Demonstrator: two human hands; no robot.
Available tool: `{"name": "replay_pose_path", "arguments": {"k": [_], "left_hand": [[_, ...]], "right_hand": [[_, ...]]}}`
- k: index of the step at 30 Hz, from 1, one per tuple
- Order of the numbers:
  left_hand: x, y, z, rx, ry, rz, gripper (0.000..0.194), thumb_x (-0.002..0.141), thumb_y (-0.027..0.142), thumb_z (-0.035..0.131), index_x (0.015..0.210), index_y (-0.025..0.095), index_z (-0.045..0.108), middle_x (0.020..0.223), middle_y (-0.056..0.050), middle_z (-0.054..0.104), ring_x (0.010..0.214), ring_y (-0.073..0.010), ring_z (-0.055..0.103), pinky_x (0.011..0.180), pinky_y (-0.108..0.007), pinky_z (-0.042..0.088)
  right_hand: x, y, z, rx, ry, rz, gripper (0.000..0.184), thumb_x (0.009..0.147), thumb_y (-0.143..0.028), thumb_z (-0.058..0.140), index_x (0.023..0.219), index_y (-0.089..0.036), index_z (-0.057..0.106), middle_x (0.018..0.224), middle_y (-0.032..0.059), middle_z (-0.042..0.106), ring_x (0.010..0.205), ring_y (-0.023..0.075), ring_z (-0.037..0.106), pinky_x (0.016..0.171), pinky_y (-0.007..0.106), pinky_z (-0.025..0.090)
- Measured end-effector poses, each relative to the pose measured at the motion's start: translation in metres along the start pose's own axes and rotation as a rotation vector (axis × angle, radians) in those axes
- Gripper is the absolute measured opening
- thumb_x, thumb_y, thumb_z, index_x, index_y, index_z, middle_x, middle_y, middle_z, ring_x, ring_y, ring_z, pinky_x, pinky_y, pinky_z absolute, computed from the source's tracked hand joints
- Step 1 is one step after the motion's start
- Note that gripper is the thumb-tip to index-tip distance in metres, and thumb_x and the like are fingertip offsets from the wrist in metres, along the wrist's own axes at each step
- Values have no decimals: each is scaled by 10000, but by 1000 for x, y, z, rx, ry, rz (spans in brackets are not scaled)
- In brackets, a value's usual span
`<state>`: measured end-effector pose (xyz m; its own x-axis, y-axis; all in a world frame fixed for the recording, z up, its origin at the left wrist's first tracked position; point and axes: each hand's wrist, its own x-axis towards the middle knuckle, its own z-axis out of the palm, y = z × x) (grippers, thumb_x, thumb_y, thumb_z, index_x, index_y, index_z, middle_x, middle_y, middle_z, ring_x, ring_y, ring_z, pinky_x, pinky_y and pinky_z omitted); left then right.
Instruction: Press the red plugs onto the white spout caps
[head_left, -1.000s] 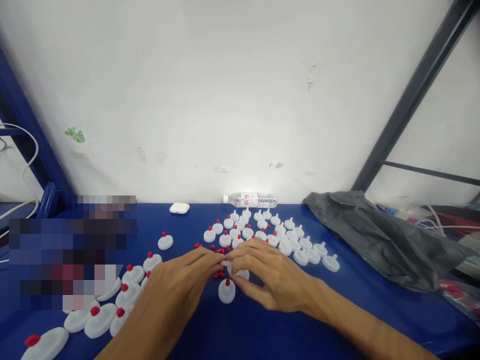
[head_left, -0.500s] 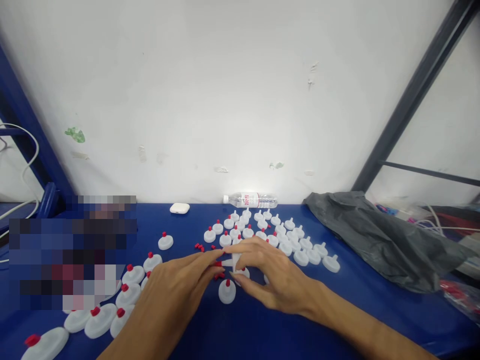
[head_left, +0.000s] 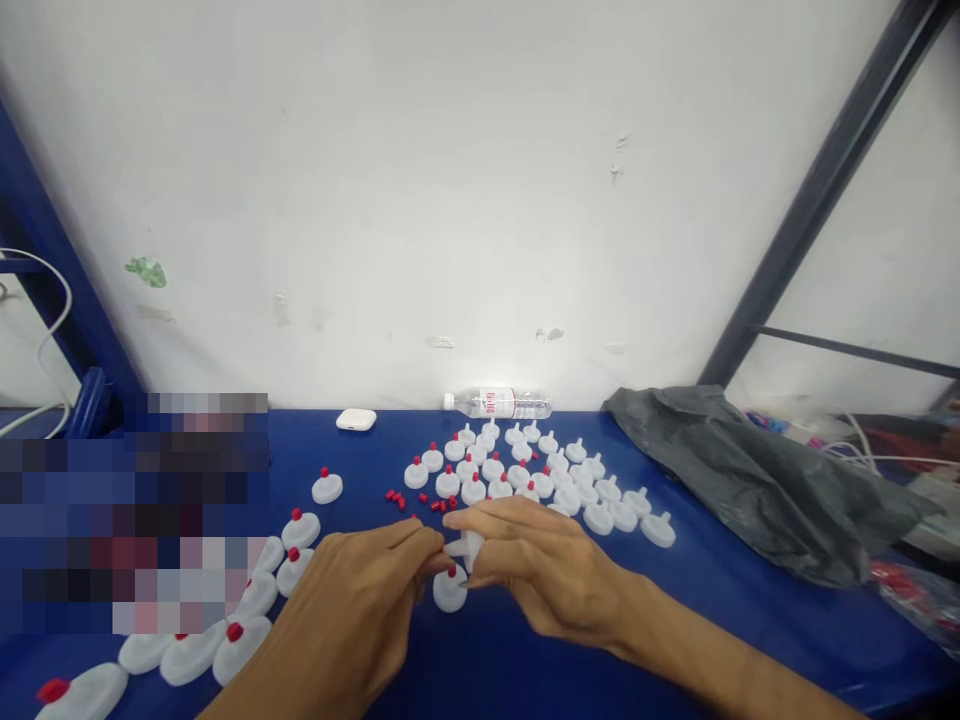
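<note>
My right hand point(head_left: 536, 555) holds a white nozzle lid point(head_left: 472, 548) on its side, fingers around the disc's rim, with the spout pointing left. At the spout's tip, the fingers of my left hand point(head_left: 382, 570) are pinched together around a small red cap, which they now hide. Just below the held piece, a white lid with a red cap point(head_left: 450, 590) stands on the blue table. Several loose red caps point(head_left: 435, 506) lie just beyond my fingertips.
Bare-spouted lids point(head_left: 598, 517) and red-capped ones cluster past my hands. More capped lids point(head_left: 240, 648) stand at left, near a blurred-out area. A white case point(head_left: 356, 420) and a plastic bottle point(head_left: 499, 403) lie by the wall. Grey plastic sheeting point(head_left: 750, 480) covers the right side.
Both hands have come slightly closer to me with the lid. The red cap, visible between my left fingers before, is now covered by them, and those fingers have curled in more.
</note>
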<state>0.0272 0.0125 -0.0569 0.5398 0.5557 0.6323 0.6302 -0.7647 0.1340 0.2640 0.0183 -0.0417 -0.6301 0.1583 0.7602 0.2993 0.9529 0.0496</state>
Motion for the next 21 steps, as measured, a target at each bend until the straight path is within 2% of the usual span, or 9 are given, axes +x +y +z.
{"name": "replay_pose_path", "arguments": {"k": [4, 7, 10, 12, 14, 16, 18, 21], "left_hand": [[-1, 3, -4, -19, 16, -15, 353, 1023, 160, 360, 750, 290, 542, 596, 89, 610, 447, -157, 582, 455, -362, 352], [0, 2, -8, 11, -6, -39, 363, 1058, 228, 361, 814, 297, 621, 706, 68, 725, 561, -179, 698, 495, -349, 443], [2, -2, -12, 133, -219, -189, 277, 1053, 285, 440, 1009, 303, 713, 1018, -4, 827, 882, -262, 804, 678, -382, 601], [4, -3, -15, 227, -385, -344, 245, 1034, 279, 513, 1179, 282, 710, 1185, -70, 807, 1066, -328, 783, 801, -452, 639], [6, -4, -18, 292, -498, -474, 317, 1032, 249, 527, 1321, 263, 659, 1312, -119, 754, 1172, -365, 743, 870, -517, 640], [9, -4, -21, 321, -575, -548, 357, 1041, 218, 508, 1374, 264, 628, 1364, -129, 718, 1189, -368, 731, 890, -544, 637], [12, -4, -21, 325, -610, -573, 353, 1035, 186, 514, 1356, 257, 642, 1337, -124, 719, 1151, -364, 741, 871, -540, 640], [14, -5, -16, 320, -646, -580, 346, 1030, 152, 516, 1329, 253, 657, 1265, -104, 731, 1088, -340, 755, 842, -501, 641]], "right_hand": [[-1, -1, 1, -20, -5, -19, 339, 981, 53, 448, 1192, -162, 604, 1288, 135, 748, 1236, 171, 698, 1045, 314, 595], [0, -2, 3, -38, -11, -12, 226, 1009, -29, 546, 1182, -159, 612, 1286, 137, 750, 1200, 182, 715, 1030, 302, 600], [3, 0, 0, -111, -94, 11, 203, 1019, -103, 569, 1196, -183, 627, 1297, 133, 728, 1176, 205, 711, 1006, 333, 610], [3, 4, -6, -153, -166, 85, 250, 1010, -92, 521, 1193, -209, 645, 1276, 125, 704, 1145, 212, 704, 955, 347, 622], [1, 11, -16, -175, -184, 192, 320, 996, -64, 457, 1193, -226, 650, 1248, 123, 673, 1033, 198, 711, 846, 333, 632], [-2, 20, -26, -191, -134, 301, 364, 1009, -66, 406, 1234, -234, 638, 1233, 124, 651, 869, 172, 697, 724, 316, 616], [-6, 31, -34, -218, -72, 406, 389, 1044, -101, 387, 1307, -261, 624, 1245, 118, 647, 832, 175, 691, 702, 339, 612], [-10, 45, -41, -318, -73, 518, 407, 1074, -177, 412, 1402, -316, 610, 1364, 108, 658, 1132, 259, 704, 922, 470, 627]]}}
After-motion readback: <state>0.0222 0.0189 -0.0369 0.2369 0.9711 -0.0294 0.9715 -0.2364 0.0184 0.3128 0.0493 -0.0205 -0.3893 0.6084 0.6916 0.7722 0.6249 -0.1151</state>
